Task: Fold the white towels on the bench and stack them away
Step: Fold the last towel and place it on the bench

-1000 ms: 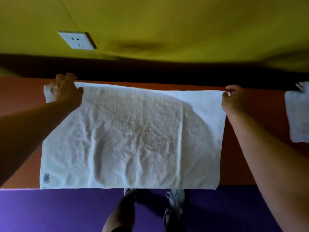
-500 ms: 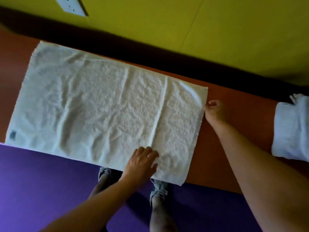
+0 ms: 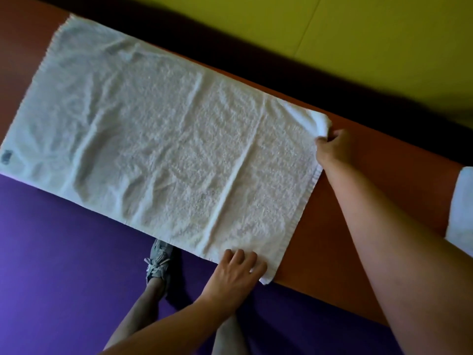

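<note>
A white towel [image 3: 158, 149] lies spread flat along the orange bench [image 3: 332, 226], its near edge hanging just over the bench front. My right hand [image 3: 332, 147] pinches the towel's far right corner, which is bunched and lifted a little. At the near right corner my left hand [image 3: 238, 270] lies on the towel with fingers spread; whether the thumb is under the edge is hidden. A small dark label sits at the towel's near left corner.
A second white towel [image 3: 460, 208], folded, lies on the bench at the right edge of view. A yellow wall [image 3: 358, 34] rises behind the bench. Purple floor [image 3: 64, 278] and my legs and a grey shoe [image 3: 158, 260] are below.
My left hand slid right along the towel's near edge to its right corner. My right hand moved up the right edge and took hold of the far right corner. The view shifted right.
</note>
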The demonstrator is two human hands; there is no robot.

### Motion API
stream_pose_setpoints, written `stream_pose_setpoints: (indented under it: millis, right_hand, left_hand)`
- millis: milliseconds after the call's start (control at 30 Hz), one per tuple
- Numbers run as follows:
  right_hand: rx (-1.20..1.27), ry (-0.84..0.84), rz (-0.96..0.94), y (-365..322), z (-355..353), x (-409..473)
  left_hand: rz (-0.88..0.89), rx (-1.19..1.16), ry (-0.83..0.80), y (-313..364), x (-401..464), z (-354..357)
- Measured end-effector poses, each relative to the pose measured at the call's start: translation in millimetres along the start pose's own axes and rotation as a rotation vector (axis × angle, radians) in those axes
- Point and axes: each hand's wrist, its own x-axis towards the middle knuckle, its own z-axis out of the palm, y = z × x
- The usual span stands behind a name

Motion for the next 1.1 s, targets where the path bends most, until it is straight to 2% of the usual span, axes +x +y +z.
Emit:
stream_pose_setpoints:
  millis: [167, 333, 500, 600, 700, 833, 1000, 1100]
  right_hand:
    - [0.116, -0.017, -0.041, 15.6, -13.3, -9.4]
    - [0.219, 0.055, 0.145, 41.3, -46.9, -19.7]
    - [0.423, 0.121, 0.326, 65.0, -99.0, -36.4]
    - [0.557, 0.056, 0.429, 57.5, -127.2, -47.3]
    - [0.639, -0.019, 0.344, 18.2, -133.1, -56.3]
    - [0.675, 0.004, 0.217, -46.4, -116.4, -68.3]
    - [0.707, -0.030, 0.126, -150.6, -66.8, -84.0]
    - [0.678, -0.030, 0.034, -213.2, -27.7, -91.2]
  left_hand:
    - [-0.089, -0.116, -0.012, -0.8, 3.6, -7.8]
    - [-0.216, -0.467, -0.044, 20.6, 0.4, -32.8]
    - [-0.243, -0.636, 0.006, 50.5, -0.8, -57.5]
    - [-0.286, -0.763, 0.012, 59.2, -6.6, -79.1]
    - [-0.354, -0.851, 0.111, 57.6, -15.8, -96.7]
    - [-0.522, -0.974, 0.248, 29.1, -32.1, -120.5]
    - [-0.627, -1.044, 0.533, -43.9, -77.4, -159.1]
    - [-0.666, -1.010, 0.569, -90.4, -102.5, -174.1]
